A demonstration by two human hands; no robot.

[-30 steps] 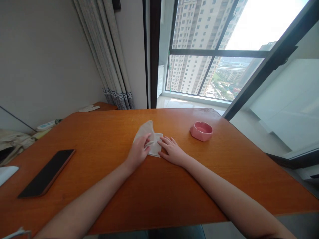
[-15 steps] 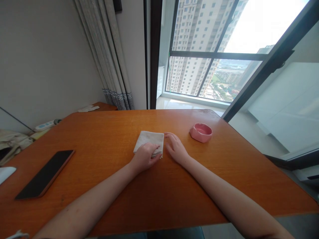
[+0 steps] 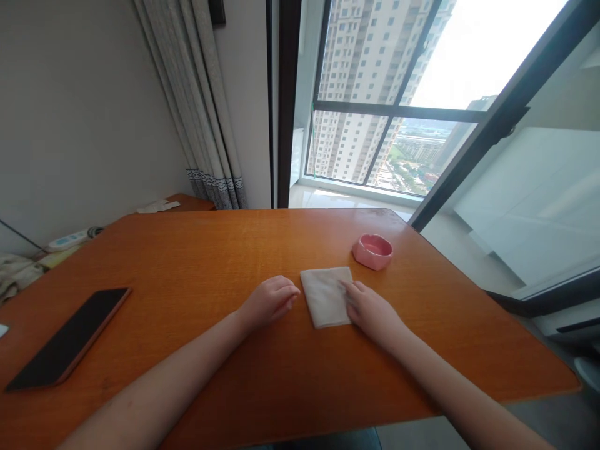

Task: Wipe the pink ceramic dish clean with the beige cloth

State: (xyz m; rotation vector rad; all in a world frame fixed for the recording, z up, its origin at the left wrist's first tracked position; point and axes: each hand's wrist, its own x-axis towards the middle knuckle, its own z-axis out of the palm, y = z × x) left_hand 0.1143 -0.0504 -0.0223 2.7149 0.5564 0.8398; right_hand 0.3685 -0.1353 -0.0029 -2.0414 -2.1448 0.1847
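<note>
Folded white cloth (image 3: 327, 296) flat on table (image 3: 210, 250), centre, near pink dish (image 3: 372, 251) | R hand (image 3: 372, 310) fingertips pressing right edge, likely pinning fold | L hand (image 3: 269, 301) loosely curled, empty, just left, apart | phone (image 3: 70, 340) far left.

R hand (image 3: 375, 312) fingers (image 3: 349, 289) on folded cloth (image 3: 324, 300), desk (image 3: 210, 250); L hand (image 3: 269, 301) curled just beside; pink dish (image 3: 372, 251) near, phone (image 3: 70, 337) far left.

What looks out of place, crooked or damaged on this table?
Nothing stands out. The folded cloth lies flat on the table, with the right hand on its edge and the left hand beside it. The pink dish sits upright, and the phone lies flat.
</note>
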